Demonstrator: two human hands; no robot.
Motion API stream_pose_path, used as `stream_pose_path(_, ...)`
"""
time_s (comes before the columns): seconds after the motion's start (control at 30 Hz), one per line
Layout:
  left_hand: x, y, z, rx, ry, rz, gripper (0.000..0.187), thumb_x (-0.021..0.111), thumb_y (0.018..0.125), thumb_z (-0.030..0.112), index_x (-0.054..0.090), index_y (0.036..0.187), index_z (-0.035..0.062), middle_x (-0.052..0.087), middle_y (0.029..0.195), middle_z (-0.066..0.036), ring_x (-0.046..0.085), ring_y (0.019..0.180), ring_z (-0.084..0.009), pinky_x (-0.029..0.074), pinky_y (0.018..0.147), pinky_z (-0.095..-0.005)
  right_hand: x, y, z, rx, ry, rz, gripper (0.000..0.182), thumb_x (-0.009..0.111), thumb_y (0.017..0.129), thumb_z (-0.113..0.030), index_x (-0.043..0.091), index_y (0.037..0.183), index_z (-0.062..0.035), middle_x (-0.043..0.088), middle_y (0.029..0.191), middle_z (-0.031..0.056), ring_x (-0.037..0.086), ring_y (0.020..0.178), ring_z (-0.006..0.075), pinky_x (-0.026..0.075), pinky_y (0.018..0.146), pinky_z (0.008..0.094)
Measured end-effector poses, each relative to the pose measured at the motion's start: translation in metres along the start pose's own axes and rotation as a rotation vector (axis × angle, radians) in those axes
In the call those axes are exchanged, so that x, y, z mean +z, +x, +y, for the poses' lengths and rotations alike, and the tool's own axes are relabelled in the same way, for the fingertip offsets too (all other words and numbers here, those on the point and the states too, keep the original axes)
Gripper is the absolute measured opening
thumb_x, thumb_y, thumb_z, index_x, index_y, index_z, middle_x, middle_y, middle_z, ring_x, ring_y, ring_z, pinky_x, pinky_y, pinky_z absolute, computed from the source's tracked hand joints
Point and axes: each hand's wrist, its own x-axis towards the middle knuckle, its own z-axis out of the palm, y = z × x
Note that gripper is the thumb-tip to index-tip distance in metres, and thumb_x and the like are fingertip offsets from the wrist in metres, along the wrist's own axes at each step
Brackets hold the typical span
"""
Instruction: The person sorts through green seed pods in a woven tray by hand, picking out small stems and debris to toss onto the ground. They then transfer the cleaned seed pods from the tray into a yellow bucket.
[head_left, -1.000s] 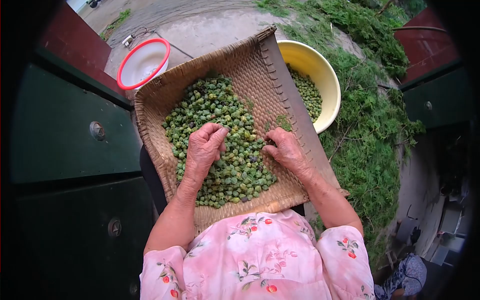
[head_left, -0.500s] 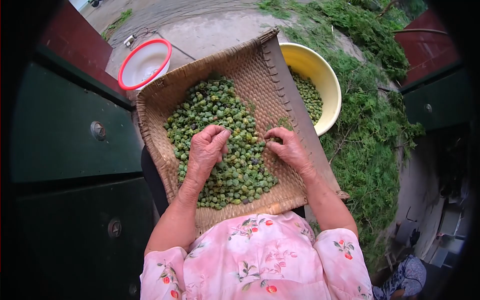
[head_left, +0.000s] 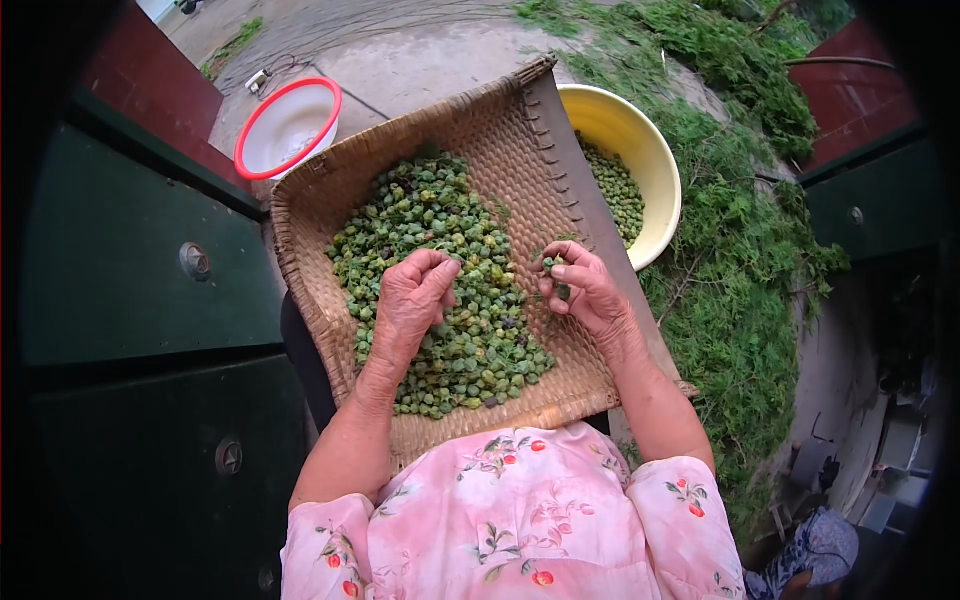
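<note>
A woven winnowing basket [head_left: 520, 160] rests on my lap, with a heap of small knobbly green seed cones [head_left: 440, 215] spread over its left and middle. Above the heap is my left hand [head_left: 415, 300], thumb and forefinger pinched together; whatever is between them is hidden. My right hand [head_left: 590, 290] is over the basket's right part, palm partly turned up, fingers curled round a few green seed cones [head_left: 558, 275]. Bits of green sprig lie on the weave beside it.
Beyond the basket's right edge stands a yellow basin [head_left: 660, 190] partly filled with green cones. A red-rimmed white basin [head_left: 285, 125] is at the upper left. Cut green branches [head_left: 720, 330] cover the ground at right. Dark green door panels [head_left: 140, 250] flank the left. Another person's patterned clothing [head_left: 815, 550] shows at lower right.
My right hand has turned its palm upward and drawn slightly right, and the green cones in its fingers now show. My left hand has hardly moved.
</note>
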Motion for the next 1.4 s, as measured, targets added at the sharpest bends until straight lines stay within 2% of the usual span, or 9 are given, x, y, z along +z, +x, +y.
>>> stream_pose_path(0.07, -0.001, 0.001, -0.001, 0.000, 0.004, -0.002, 0.015, 0.061, 0.093, 0.019, 0.064, 0.092, 0.0038, 0.057, 0.062, 0.002, 0.044, 0.044, -0.0016, 0.034, 0.040, -0.0162, 0.003, 0.000, -0.001, -0.023, 0.123, 0.004, 0.019, 0.064, 0.087, -0.012, 0.055, 0.103, -0.0053, 0.060, 0.086, 0.0062, 0.058, 0.069, 0.0121, 0.041, 0.044, 0.0205)
stream_pose_path(0.17, -0.001, 0.000, -0.001, 0.009, -0.003, -0.008, 0.015, 0.061, 0.093, 0.018, 0.064, 0.092, 0.0038, 0.057, 0.062, 0.002, 0.043, 0.044, -0.0016, 0.034, 0.040, -0.0162, 0.007, 0.003, 0.003, 0.056, -0.356, 0.177, 0.012, 0.066, 0.086, -0.015, 0.060, 0.091, -0.0064, 0.062, 0.079, 0.0039, 0.060, 0.069, 0.0110, 0.042, 0.047, 0.0228)
stream_pose_path(0.3, -0.001, 0.001, -0.002, 0.013, -0.015, -0.011, 0.015, 0.061, 0.093, 0.018, 0.063, 0.092, 0.0039, 0.057, 0.062, 0.002, 0.043, 0.044, -0.0016, 0.033, 0.040, -0.0163, 0.013, 0.008, 0.029, -0.595, -1.261, 0.199, 0.015, 0.068, 0.080, -0.017, 0.066, 0.085, -0.0027, 0.066, 0.080, 0.0155, 0.064, 0.073, 0.0305, 0.051, 0.067, 0.0395)
stream_pose_path(0.47, -0.001, 0.001, -0.002, 0.011, -0.001, -0.014, 0.017, 0.062, 0.091, 0.020, 0.063, 0.094, 0.0035, 0.058, 0.060, 0.002, 0.045, 0.044, -0.0024, 0.036, 0.041, -0.0183, 0.029, 0.006, 0.036, -0.462, -1.549, 0.236, 0.018, 0.063, 0.082, -0.019, 0.063, 0.085, -0.0016, 0.065, 0.083, 0.0199, 0.063, 0.082, 0.0378, 0.049, 0.074, 0.0468)
stream_pose_path(0.57, -0.002, 0.002, -0.005, 0.022, -0.017, -0.014, 0.016, 0.062, 0.091, 0.020, 0.063, 0.092, 0.0041, 0.057, 0.059, 0.002, 0.043, 0.044, -0.0015, 0.034, 0.040, -0.0179, 0.021, 0.013, 0.039, -0.522, -1.420, 0.277, 0.019, 0.063, 0.082, -0.018, 0.062, 0.091, -0.0015, 0.063, 0.073, 0.0145, 0.064, 0.074, 0.0330, 0.050, 0.070, 0.0442)
stream_pose_path(0.67, 0.000, -0.003, -0.002, 0.054, 0.029, -0.003, 0.015, 0.062, 0.092, 0.016, 0.064, 0.096, 0.0021, 0.059, 0.065, 0.001, 0.046, 0.047, -0.0020, 0.037, 0.042, -0.0165, 0.027, 0.006, 0.020, -0.210, -0.922, 0.273, 0.016, 0.063, 0.084, -0.018, 0.062, 0.092, -0.0036, 0.058, 0.065, 0.0040, 0.060, 0.061, 0.0182, 0.048, 0.055, 0.0341)
stream_pose_path(0.77, 0.011, -0.002, -0.014, 0.466, 0.236, 0.069, 0.016, 0.064, 0.089, 0.011, 0.064, 0.102, 0.0006, 0.061, 0.071, 0.000, 0.052, 0.052, -0.0031, 0.042, 0.046, -0.0174, 0.035, -0.004, 0.003, 0.056, -0.363, 0.206, 0.013, 0.066, 0.087, -0.019, 0.061, 0.088, -0.0070, 0.055, 0.068, -0.0044, 0.051, 0.056, 0.0051, 0.039, 0.047, 0.0209)
stream_pose_path(1.1, 0.041, -0.020, -0.001, 0.092, 0.138, -0.174, 0.027, 0.062, 0.088, 0.007, 0.062, 0.114, -0.0011, 0.066, 0.085, -0.004, 0.061, 0.058, -0.0076, 0.047, 0.046, -0.0203, 0.049, -0.010, 0.002, 0.018, -0.066, -0.054, 0.014, 0.062, 0.090, -0.020, 0.059, 0.092, -0.0066, 0.059, 0.073, 0.0005, 0.054, 0.055, 0.0057, 0.037, 0.042, 0.0193)
stream_pose_path(1.4, 0.042, -0.019, -0.009, 0.266, 0.335, -0.170, 0.017, 0.063, 0.089, 0.012, 0.066, 0.097, -0.0028, 0.064, 0.073, -0.004, 0.058, 0.051, -0.0081, 0.046, 0.045, -0.0225, 0.040, -0.009, 0.007, -0.008, -0.043, 0.011, 0.013, 0.061, 0.090, -0.020, 0.058, 0.093, -0.0078, 0.060, 0.074, 0.0010, 0.053, 0.056, 0.0057, 0.037, 0.041, 0.0197)
